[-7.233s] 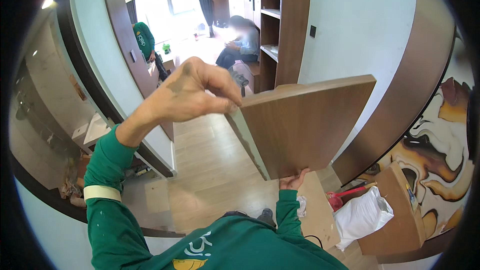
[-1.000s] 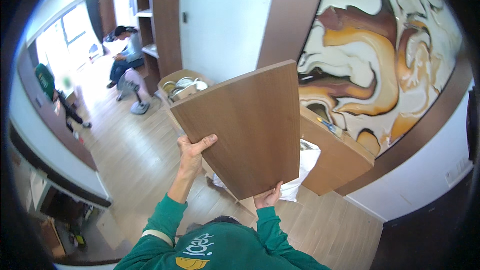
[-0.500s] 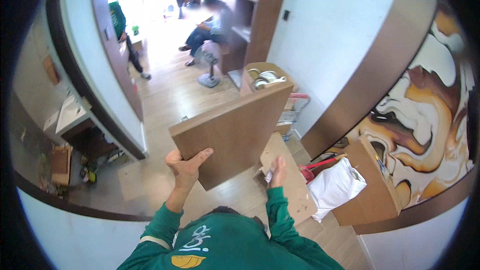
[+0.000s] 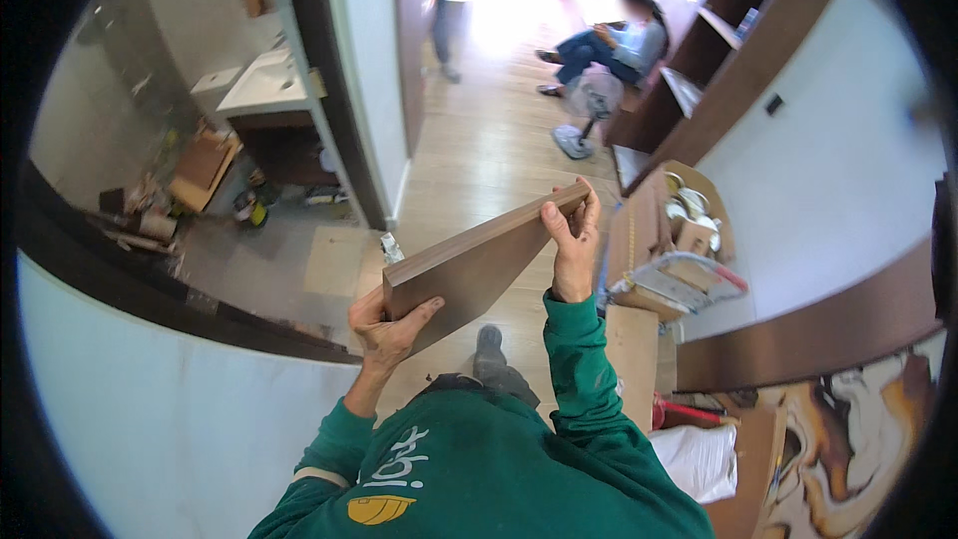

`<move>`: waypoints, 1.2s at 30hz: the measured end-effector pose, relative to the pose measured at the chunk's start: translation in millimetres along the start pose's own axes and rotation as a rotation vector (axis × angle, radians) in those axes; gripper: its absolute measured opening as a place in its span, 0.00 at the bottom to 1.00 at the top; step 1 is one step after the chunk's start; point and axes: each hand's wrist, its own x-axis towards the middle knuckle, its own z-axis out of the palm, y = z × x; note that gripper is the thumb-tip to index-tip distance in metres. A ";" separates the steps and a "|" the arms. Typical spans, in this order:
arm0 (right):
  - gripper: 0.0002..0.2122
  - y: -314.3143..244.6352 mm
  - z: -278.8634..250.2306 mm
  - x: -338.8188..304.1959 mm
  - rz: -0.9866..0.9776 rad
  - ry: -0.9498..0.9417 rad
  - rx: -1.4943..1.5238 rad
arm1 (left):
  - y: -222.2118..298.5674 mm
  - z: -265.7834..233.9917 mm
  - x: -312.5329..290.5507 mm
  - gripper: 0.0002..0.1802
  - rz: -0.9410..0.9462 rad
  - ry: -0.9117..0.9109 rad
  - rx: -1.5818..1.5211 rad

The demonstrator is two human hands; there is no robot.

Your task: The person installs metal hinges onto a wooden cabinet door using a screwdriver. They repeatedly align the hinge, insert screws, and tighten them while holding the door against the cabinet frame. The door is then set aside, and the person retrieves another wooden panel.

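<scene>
A brown wood-grain board (image 4: pixel 479 265) with a thick edge is held out in front of my chest, slanting up to the right. My left hand (image 4: pixel 389 331) grips its near left end, thumb lying on the broad face. At its far right end my right hand (image 4: pixel 575 245) is closed on the board, thumb on the near side and fingers around the edge. Beside the board's left corner a small shiny metal piece (image 4: pixel 391 248) shows; whether it is attached I cannot tell.
To the left, a doorway opens on a washroom with a white sink (image 4: pixel 267 82) and clutter. Ahead right stand a loaded trolley (image 4: pixel 689 274), a fan (image 4: pixel 589 115) and a seated person (image 4: pixel 619 45). A white bag (image 4: pixel 696 461) lies lower right. Another person (image 4: pixel 441 15) stands farther off.
My right hand, free before, has taken hold of the board's right end. The board now lies lower and more tilted. My view has turned left, toward the washroom.
</scene>
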 end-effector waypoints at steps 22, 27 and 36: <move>0.52 152.8 144.8 167.4 0.222 -0.535 0.100 | -80.6 23.1 103.0 0.19 0.011 0.492 0.625; 0.37 145.2 191.1 139.5 -0.378 -0.757 -0.294 | -91.5 7.7 112.5 0.19 -0.076 0.627 0.687; 0.36 164.5 291.2 113.7 -0.765 -1.192 -0.178 | -126.1 -74.1 144.2 0.16 -0.264 0.844 0.527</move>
